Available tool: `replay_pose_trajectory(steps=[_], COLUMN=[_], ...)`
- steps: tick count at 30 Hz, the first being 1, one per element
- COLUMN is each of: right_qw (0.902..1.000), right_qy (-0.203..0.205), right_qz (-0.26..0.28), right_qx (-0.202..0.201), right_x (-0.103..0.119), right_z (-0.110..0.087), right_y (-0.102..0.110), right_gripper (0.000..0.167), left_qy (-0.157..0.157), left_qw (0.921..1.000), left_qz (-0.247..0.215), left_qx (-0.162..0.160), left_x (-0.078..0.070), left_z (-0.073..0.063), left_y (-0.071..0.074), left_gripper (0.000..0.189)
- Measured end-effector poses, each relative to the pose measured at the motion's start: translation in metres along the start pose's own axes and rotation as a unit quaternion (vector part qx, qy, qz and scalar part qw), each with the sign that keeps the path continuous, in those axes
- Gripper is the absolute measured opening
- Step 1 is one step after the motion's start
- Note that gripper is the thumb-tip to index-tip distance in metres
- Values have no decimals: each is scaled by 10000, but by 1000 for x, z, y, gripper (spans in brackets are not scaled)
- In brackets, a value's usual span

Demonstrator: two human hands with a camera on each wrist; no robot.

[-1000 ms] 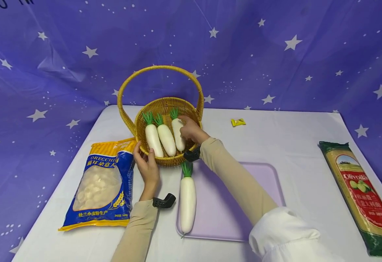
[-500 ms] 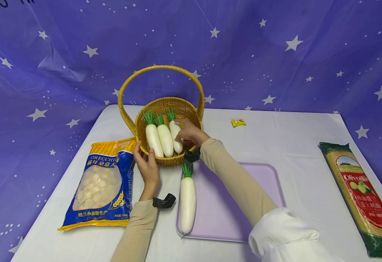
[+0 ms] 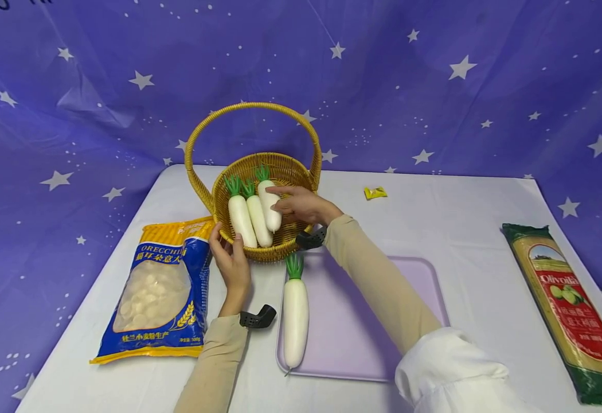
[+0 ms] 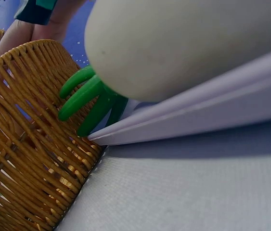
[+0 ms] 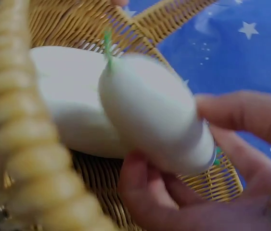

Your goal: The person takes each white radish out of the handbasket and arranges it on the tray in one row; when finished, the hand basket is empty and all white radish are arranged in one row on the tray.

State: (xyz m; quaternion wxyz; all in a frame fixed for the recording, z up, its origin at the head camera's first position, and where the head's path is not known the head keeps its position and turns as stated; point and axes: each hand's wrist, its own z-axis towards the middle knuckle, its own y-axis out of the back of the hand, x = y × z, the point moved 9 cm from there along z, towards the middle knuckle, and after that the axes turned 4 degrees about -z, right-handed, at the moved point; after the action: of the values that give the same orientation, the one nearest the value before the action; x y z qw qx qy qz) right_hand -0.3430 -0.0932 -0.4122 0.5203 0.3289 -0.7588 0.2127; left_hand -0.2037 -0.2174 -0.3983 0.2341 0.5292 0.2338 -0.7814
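In the wicker basket (image 3: 280, 251) lie three white radishes with green tops. My right hand (image 3: 303, 205) reaches over the basket's right side and grips the rightmost white radish (image 3: 269, 213), thumb and fingers on either side of its body in the right wrist view. This radish (image 5: 147, 101) leans against its neighbour, the middle radish (image 3: 258, 223). My left hand (image 3: 233, 265) holds the basket's front-left rim, thumb over the edge and fingers outside. A fourth radish (image 3: 296, 321) lies on the left part of the lilac tray (image 3: 363, 321), its leaves close to the basket.
A blue and yellow pasta bag (image 3: 151, 292) lies left of the basket. At the far right is a spaghetti packet (image 3: 569, 310). A small yellow wrapped candy (image 3: 375, 193) sits right of the basket. The basket's tall handle (image 3: 251, 105) arches upward against the starry purple cloth (image 3: 414, 103).
The rightmost radish in the basket has shifted left against the middle one, and its lower end has risen, with my right hand moving along. My left hand stays at the rim.
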Motion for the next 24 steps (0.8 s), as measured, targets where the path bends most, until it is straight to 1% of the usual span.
replay_pose_trajectory(steps=[2,5,8,12,16,19,20,22,24], right_qw=[9992,9958,9905,9828,9765,9728,9728,9755,9812], right_qy=[203,497,760,998,1258,1435,1443,1468,1445], right_qz=[274,645,1034,1465,1701,1794,1796,1632,1280], right_qx=[210,415,495,508,407,296,240,129,7], right_x=[3,7,10,10,8,4,1,-7,-18], right_z=[-2,-7,-15,-34,-64,-93,-103,-123,-141], right_y=[-1,-2,0,2,4,7,8,9,8], right_gripper=[54,56,57,58,57,53,51,48,47], left_qy=[15,38,27,6,23,50,56,61,63], left_qw=[10000,10000,10000,10000,10000,10000,10000,10000,10000], left_qz=[7,11,-12,-21,-15,-6,3,21,53], left_qx=[-14,-4,13,33,53,55,44,27,5], left_x=[0,0,0,0,0,0,0,0,-1], left_z=[1,1,0,0,-1,-1,-1,-2,-2], left_y=[1,1,1,0,-2,-2,-2,-1,0], left_gripper=[48,48,48,48,48,48,48,48,48])
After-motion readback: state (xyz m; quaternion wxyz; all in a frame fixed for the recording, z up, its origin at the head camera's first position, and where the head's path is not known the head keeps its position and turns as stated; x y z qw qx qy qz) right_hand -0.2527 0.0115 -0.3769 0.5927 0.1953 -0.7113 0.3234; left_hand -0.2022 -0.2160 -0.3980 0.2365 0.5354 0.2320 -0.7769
